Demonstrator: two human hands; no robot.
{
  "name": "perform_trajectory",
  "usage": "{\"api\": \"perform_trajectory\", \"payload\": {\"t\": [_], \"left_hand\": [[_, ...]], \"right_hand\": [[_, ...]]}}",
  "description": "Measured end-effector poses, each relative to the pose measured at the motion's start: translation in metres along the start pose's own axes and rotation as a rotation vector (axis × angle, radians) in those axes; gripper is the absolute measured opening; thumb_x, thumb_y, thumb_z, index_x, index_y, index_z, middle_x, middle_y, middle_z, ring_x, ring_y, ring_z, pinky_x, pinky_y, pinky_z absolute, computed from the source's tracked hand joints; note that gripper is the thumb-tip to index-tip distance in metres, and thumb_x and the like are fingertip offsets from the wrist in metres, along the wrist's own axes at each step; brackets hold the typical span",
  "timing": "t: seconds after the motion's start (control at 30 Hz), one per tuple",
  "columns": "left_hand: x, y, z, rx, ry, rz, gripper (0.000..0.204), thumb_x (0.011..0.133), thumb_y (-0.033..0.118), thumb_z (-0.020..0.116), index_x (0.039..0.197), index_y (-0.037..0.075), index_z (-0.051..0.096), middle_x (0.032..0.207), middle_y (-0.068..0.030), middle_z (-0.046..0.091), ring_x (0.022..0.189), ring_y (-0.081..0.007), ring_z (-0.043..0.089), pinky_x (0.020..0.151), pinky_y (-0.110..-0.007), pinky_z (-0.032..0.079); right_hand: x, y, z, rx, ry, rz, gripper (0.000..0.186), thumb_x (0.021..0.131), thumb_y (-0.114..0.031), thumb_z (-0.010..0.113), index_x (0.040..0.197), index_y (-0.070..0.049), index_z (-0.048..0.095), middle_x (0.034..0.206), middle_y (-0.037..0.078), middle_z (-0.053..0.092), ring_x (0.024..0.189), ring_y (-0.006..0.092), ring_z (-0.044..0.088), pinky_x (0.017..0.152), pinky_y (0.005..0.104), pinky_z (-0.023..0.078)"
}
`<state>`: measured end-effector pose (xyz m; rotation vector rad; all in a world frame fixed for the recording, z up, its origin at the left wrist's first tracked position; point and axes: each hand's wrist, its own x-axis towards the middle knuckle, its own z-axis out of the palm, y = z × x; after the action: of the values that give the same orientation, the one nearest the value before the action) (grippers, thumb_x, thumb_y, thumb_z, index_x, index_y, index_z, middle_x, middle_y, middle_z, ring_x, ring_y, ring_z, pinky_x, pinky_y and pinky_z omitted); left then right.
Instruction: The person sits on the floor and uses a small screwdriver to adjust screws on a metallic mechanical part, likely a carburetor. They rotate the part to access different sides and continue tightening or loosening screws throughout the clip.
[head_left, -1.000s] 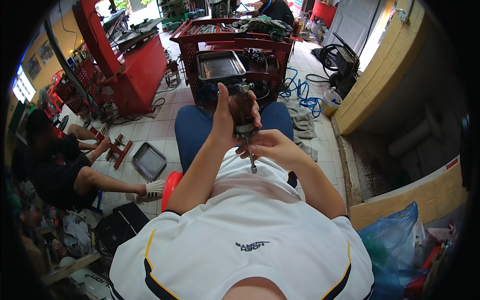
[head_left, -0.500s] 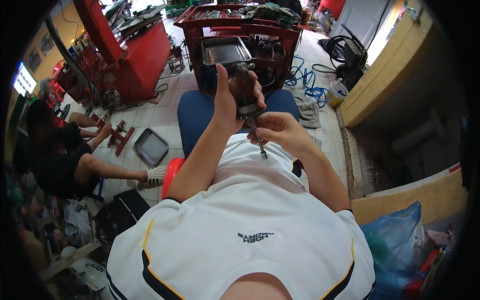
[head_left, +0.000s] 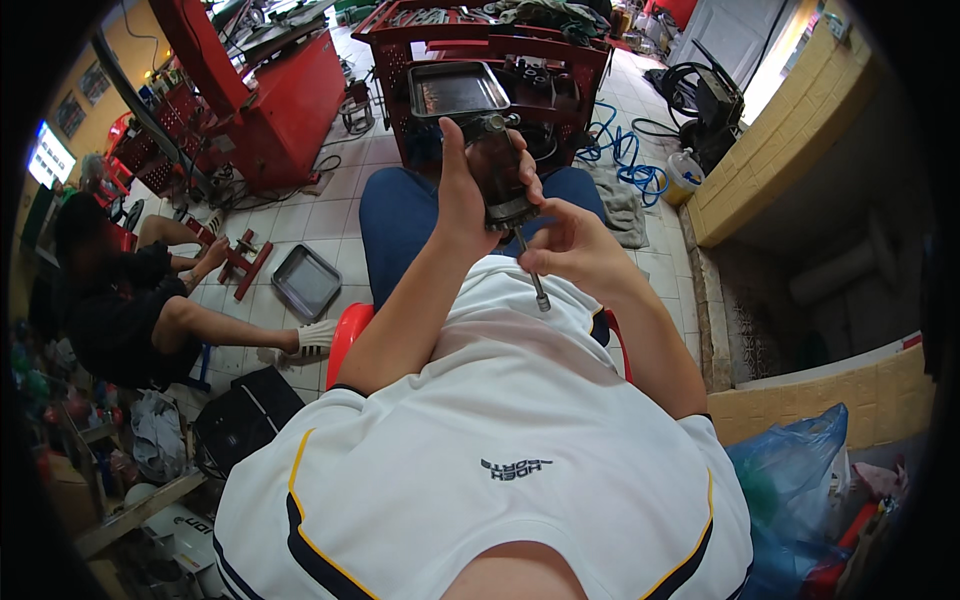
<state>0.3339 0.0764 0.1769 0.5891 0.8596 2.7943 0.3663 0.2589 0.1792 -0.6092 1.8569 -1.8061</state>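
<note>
Observed a dark metal cylinder [head_left: 497, 178] in front of the torso, above the blue trousers [head_left: 388, 215], tilted with its wider rim lower and toward the body. Noted left hand [head_left: 463, 205] closed around the cylinder from the left, with thumb pointing up along that side and fingers wrapped to the right side. Found right hand [head_left: 578, 248] narrowed, with thumb and fingers drawn together at a thin metal rod [head_left: 531, 264] projecting from the lower end; cannot tell whether gripping or only touching. Recorded left forearm [head_left: 412, 285] rising steeply from a bent elbow, and right forearm [head_left: 655, 325] slanting up and inward. Sighted, beyond the hands, a red tool cart [head_left: 388, 110] bearing a metal tray [head_left: 458, 92]; at left, a grey tray [head_left: 308, 282] on the tiled floor, near a seated person [head_left: 120, 290].
</note>
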Motion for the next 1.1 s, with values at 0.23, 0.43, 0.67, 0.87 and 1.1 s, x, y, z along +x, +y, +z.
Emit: {"api": "perform_trajectory", "payload": {"t": [0.23, 0.43, 0.67, 0.87, 1.1], "left_hand": [[0.000, -0.002, 0.002, 0.012, 0.000, -0.001, 0.086, 0.090, 0.084, 0.028, 0.105, 0.005, 0.059, 0.073, -0.0080, 0.058, 0.065, -0.0245, 0.064, 0.065, -0.039, 0.055], [0.001, 0.000, 0.002, -0.010, 0.004, 0.019, 0.084, 0.091, 0.083, 0.028, 0.104, 0.006, 0.059, 0.073, -0.0080, 0.058, 0.065, -0.0246, 0.063, 0.065, -0.039, 0.054], [-0.002, 0.000, 0.004, -0.032, 0.037, 0.004, 0.084, 0.091, 0.083, 0.028, 0.105, 0.006, 0.059, 0.072, -0.0073, 0.056, 0.063, -0.0242, 0.062, 0.064, -0.040, 0.054], [0.001, 0.005, -0.001, -0.046, 0.058, 0.023, 0.082, 0.091, 0.082, 0.028, 0.104, 0.007, 0.058, 0.071, -0.0058, 0.054, 0.063, -0.0226, 0.061, 0.065, -0.041, 0.053], [-0.010, 0.001, 0.003, -0.028, 0.104, 0.003, 0.081, 0.091, 0.083, 0.029, 0.101, 0.008, 0.058, 0.070, -0.0052, 0.054, 0.062, -0.0222, 0.060, 0.063, -0.039, 0.053]], "right_hand": [[0.004, 0.006, 0.014, 0.132, 0.149, -0.069, 0.061, 0.083, -0.009, 0.083, 0.132, 0.002, 0.048, 0.083, 0.004, 0.066, 0.081, 0.0103, 0.064, 0.076, 0.0256, 0.050], [0.002, 0.003, 0.003, 0.115, 0.031, -0.069, 0.066, 0.081, -0.005, 0.083, 0.134, 0.001, 0.045, 0.081, 0.002, 0.063, 0.075, 0.0088, 0.061, 0.074, 0.0244, 0.049], [0.007, 0.011, 0.011, 0.131, 0.082, -0.092, 0.053, 0.088, -0.009, 0.077, 0.131, 0.002, 0.048, 0.084, 0.000, 0.059, 0.078, 0.0050, 0.055, 0.070, 0.0217, 0.045], [0.003, 0.007, 0.002, 0.253, -0.062, -0.047, 0.062, 0.092, -0.009, 0.073, 0.143, 0.005, 0.039, 0.095, 0.012, 0.070, 0.091, 0.0159, 0.068, 0.078, 0.0282, 0.053], [0.000, 0.007, 0.012, 0.016, 0.022, -0.010, 0.057, 0.087, -0.005, 0.078, 0.135, 0.000, 0.047, 0.078, 0.001, 0.058, 0.074, 0.0065, 0.057, 0.067, 0.0219, 0.045]]}}
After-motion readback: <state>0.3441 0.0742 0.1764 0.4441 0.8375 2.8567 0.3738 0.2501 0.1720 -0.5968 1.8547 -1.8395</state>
